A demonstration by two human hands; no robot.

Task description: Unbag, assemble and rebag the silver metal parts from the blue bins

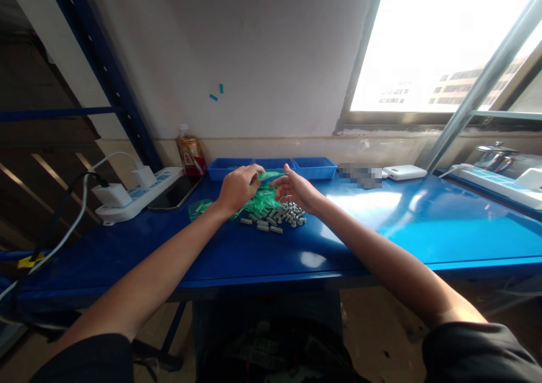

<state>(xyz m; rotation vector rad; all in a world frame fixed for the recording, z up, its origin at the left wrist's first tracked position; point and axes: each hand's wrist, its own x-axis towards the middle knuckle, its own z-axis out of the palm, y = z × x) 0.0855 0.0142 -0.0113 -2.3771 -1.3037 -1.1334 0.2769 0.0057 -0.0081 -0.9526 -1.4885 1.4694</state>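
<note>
A small green plastic bag (267, 176) is pinched at its left end between the thumb and fingers of my left hand (239, 188). At the bag's other end is my right hand (298, 191), its thumb raised and its fingers loosely curled apart; whether it touches the bag I cannot tell. Below both hands lies a heap of green plastic bags (260, 201), partly hidden by my left hand. Loose silvery metal cylinders (275, 219), some with wider heads, are spread in front of the heap. Another green bag (199, 208) with small pieces lies left of my left wrist.
Blue trays (315, 168) line the wall behind my hands. To the left are a bottle (190, 152), a phone (174, 194) and a power strip (139, 194) with cables. A white device (405, 172) and another power strip (502, 185) lie to the right.
</note>
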